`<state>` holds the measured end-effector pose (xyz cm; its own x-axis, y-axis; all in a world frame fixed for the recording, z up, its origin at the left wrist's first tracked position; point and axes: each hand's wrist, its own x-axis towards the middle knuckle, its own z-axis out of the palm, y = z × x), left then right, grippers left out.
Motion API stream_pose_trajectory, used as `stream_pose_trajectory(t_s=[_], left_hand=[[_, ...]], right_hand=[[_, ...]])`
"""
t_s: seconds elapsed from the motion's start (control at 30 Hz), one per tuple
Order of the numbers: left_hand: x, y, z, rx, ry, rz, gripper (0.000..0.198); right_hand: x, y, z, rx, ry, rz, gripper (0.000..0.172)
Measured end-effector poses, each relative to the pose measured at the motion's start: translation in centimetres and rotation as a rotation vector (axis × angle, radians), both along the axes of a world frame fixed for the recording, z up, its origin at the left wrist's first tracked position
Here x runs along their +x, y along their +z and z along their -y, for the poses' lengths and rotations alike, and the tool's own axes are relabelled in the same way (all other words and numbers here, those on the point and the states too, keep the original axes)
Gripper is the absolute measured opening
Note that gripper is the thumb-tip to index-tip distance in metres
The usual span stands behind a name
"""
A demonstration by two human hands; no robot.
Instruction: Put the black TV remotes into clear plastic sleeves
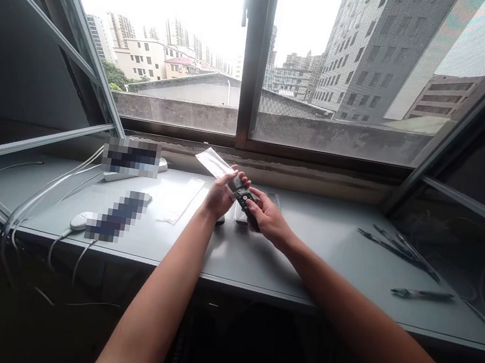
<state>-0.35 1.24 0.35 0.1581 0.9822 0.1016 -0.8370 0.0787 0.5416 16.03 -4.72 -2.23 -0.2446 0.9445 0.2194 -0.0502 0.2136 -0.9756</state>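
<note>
Over the middle of the desk, a black remote control (244,199) with buttons is held at a slant between both hands. A clear plastic sleeve (214,162) extends from its upper left end, and the far end of the remote appears to be inside it. My left hand (222,195) is closed around the sleeve and that far end. My right hand (270,215) grips the lower end, thumb near the buttons. Behind and below the hands, a clear packet (242,217) lies on the desk, partly hidden. A dark object under my left hand is mostly covered.
On the grey desk (303,265), another clear plastic sleeve (181,199) lies left of my hands. Further left are a white power strip (121,173), cables (52,176) and blurred-out items. Several pens (401,250) lie at right. Windows stand behind.
</note>
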Motion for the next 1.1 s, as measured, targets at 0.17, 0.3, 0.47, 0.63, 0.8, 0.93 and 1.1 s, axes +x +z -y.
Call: stream_pose_trajectory(t_s=[0.17, 0.3, 0.47, 0.63, 0.8, 0.93, 1.1], left_hand=[[0.1, -0.2, 0.3, 0.060, -0.065, -0.113, 0.045], [0.1, -0.1, -0.2, 0.049, -0.028, -0.070, 0.038], [-0.7, 0.1, -1.1, 0.063, 0.145, 0.054, 0.028], [-0.7, 0.3, -0.5, 0.100, 0.136, 0.019, 0.027], [0.1, 0.3, 1.4, 0.150, -0.131, -0.322, 0.044], [0.0, 0.5, 2.0, 0.217, -0.195, -0.434, 0.052], [-0.5, 0.8, 1.6, 0.268, -0.097, -0.296, 0.047]], right_hand=[[-0.4, -0.9, -0.2, 0.082, -0.041, 0.018, 0.068], [-0.6, -0.2, 0.2, 0.037, -0.047, -0.026, 0.072], [-0.3, 0.7, 0.8, -0.076, 0.121, 0.051, 0.039], [-0.2, 0.7, 0.9, -0.162, 0.235, 0.018, 0.033], [-0.4, 0.3, 0.6, -0.122, 0.153, -0.109, 0.034], [-0.3, -0.2, 0.3, -0.120, 0.150, -0.189, 0.038], [-0.1, -0.1, 0.3, -0.131, 0.216, -0.284, 0.043]])
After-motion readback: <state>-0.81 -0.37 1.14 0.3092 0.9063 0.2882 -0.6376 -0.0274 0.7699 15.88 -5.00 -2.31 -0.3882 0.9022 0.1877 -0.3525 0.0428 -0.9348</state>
